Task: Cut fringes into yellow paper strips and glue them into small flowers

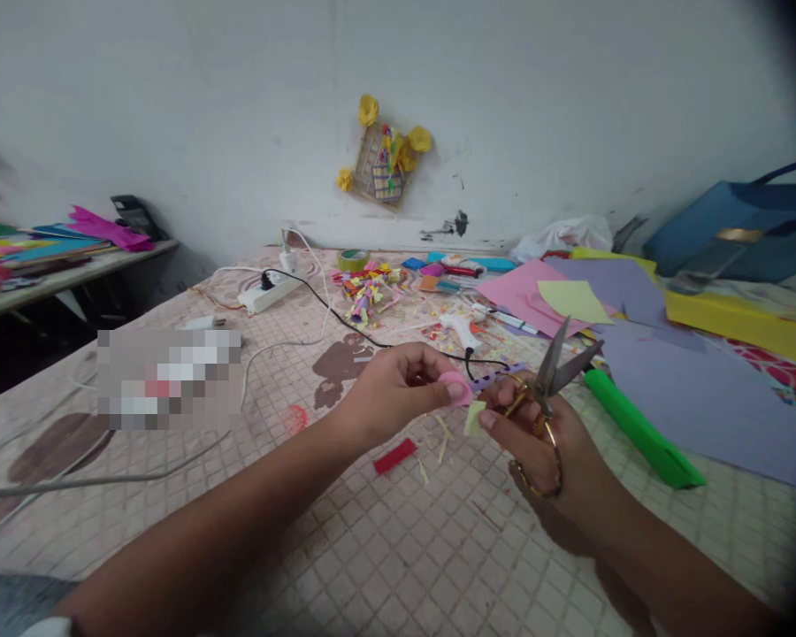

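My left hand (404, 389) pinches a small round pink paper piece (454, 388) between thumb and fingers. Close beside it, my right hand (537, 433) holds a pair of scissors (547, 372) with gold handles, the blades spread and pointing up and away. The thumb and fingers of that same hand also pinch a small pale yellow paper piece (474, 418), right by the pink one. Below the hands lie a red paper strip (394, 456) and thin pale yellow scraps (444, 440).
A white glue gun (461, 330) with a black cord lies beyond my hands. A green cutter (643, 429) and purple sheets (709, 398) are on the right. Farther back are a paper scrap pile (370, 290), green tape (352, 259) and a white power strip (271, 293).
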The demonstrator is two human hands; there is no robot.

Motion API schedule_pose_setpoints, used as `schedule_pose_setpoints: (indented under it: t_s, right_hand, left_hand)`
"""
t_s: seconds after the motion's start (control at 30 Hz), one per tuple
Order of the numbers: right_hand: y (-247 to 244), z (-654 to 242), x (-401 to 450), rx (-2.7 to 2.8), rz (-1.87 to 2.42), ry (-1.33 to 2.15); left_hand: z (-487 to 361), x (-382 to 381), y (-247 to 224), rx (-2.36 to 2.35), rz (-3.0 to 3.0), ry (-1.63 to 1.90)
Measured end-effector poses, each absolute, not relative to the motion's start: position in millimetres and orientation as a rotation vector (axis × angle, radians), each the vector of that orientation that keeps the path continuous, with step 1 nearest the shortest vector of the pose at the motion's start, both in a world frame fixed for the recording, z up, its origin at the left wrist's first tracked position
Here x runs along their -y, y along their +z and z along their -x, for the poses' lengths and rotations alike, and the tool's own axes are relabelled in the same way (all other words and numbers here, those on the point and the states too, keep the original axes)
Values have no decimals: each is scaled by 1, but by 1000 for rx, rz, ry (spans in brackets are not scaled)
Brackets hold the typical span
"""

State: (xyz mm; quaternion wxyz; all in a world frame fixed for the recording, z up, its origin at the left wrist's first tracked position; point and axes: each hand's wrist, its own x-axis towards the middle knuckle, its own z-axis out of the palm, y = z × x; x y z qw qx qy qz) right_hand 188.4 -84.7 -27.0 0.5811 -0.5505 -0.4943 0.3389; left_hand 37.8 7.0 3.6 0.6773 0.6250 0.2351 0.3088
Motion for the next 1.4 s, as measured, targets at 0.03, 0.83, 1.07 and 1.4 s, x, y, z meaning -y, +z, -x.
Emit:
schedule_pose_setpoints:
  t_s: [0.03,0.83,1.07,1.4]
  right_hand:
    - [-28,-190,84,1162,1287,793]
    - [-31,-191,86,1152,1235,784]
    - [-31,-192,84,1196,1303,792]
    - [-30,-191,86,1261,1398,985]
  left_hand:
    - [-38,-6,4,-526,-1410,689]
    - [-39,-9,-1,-443,-1437,645]
    - [-38,-11,-5,-408,-1620,572]
    - [-41,-10,-15,-349,-1595,538]
